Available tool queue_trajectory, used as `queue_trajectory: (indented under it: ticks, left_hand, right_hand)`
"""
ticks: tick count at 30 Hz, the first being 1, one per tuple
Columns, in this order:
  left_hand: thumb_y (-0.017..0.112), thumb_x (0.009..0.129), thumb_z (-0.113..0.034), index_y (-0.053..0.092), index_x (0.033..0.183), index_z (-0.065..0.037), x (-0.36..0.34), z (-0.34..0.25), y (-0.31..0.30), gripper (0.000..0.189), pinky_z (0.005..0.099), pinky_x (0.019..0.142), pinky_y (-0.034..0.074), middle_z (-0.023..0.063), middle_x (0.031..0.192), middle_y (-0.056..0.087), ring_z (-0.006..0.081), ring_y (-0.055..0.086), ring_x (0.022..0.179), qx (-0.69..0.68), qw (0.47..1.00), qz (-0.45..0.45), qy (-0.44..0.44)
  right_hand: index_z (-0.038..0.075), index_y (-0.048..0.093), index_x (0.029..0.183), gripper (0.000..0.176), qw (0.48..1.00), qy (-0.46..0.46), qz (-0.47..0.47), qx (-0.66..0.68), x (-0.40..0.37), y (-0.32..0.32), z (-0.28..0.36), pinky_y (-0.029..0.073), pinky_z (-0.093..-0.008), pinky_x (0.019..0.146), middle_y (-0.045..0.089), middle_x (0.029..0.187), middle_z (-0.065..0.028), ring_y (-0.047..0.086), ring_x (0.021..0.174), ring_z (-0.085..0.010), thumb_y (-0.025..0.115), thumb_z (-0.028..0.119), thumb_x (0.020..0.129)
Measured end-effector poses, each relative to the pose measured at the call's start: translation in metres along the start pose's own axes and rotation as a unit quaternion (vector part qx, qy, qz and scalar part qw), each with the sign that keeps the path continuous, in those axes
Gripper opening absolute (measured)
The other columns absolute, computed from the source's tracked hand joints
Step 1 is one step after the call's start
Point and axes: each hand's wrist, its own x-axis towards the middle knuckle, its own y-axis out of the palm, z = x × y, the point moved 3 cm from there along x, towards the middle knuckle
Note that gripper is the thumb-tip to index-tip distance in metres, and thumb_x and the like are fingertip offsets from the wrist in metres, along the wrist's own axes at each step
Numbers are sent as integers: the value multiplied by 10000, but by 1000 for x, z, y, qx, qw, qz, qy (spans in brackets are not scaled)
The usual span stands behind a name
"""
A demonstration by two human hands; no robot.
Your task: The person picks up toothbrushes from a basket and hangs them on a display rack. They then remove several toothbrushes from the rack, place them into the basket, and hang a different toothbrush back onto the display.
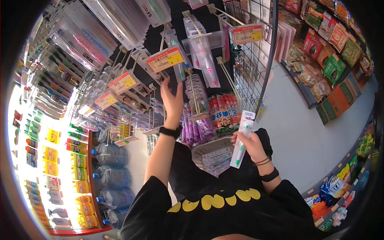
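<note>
My left hand (172, 100), a black watch on its wrist, is raised to the display hooks, and its fingertips touch a hanging clear toothbrush pack (179, 66) below a red and yellow price tag (165, 59). The fingers are stretched out, not closed around the pack. My right hand (251, 145), with black bands at the wrist, holds a long white pack with a green toothbrush (241, 142) in front of my chest. Just left of it is a white basket (208, 149) with several flat packs inside.
Rows of toothbrush packs hang on hooks (100, 36) at upper left. A wire grid panel (248, 76) stands to the right of the hooks. Lit shelves of bottles (52, 160) are at left, and snack shelves (328, 52) line the right aisle.
</note>
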Motion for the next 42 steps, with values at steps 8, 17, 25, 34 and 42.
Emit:
queue_trajectory:
  ticks: [8, 17, 25, 34, 42]
  left_hand:
    - [478, 938, -174, 387, 1278, 3, -144, -77, -30, 394, 301, 929, 396, 131, 1248, 482, 186, 513, 1099, -371, 816, 372, -240]
    - [539, 928, -134, 450, 1172, -12, -162, -62, -52, 287, 208, 773, 414, 33, 1044, 531, 62, 500, 894, -338, 797, 376, -332]
    - [523, 936, -149, 503, 1123, -24, -179, -70, -46, 225, 232, 825, 416, 20, 983, 580, 72, 529, 920, -414, 734, 370, -390]
    - [480, 953, -139, 464, 1105, 1, -66, -50, -55, 207, 271, 765, 504, 105, 964, 636, 156, 634, 844, -358, 885, 175, -243]
    - [498, 950, -193, 471, 1096, 7, -15, -51, -37, 249, 301, 790, 498, 143, 996, 640, 187, 639, 854, -329, 917, 171, -145]
  right_hand:
    - [10, 606, 1018, 250, 976, -167, 97, -97, 19, 71, 48, 434, -273, 813, 617, 980, -39, 561, 924, -112, 499, 226, 952]
    - [-11, 558, 1100, 261, 970, -177, 103, -131, 23, 93, 18, 436, -293, 836, 603, 1011, -61, 567, 945, -137, 534, 188, 933]
    - [-4, 525, 1149, 282, 977, -103, 151, -107, 12, 85, 14, 448, -266, 832, 581, 1023, -43, 552, 925, -103, 523, 185, 939]
    - [-3, 517, 1142, 246, 981, -83, 140, -109, 6, 74, -4, 450, -230, 830, 587, 1052, -38, 560, 921, -87, 534, 98, 918]
    - [-33, 554, 1069, 189, 974, -45, 148, -165, -6, 72, -9, 463, -272, 846, 597, 1038, -80, 582, 941, -138, 499, 71, 921]
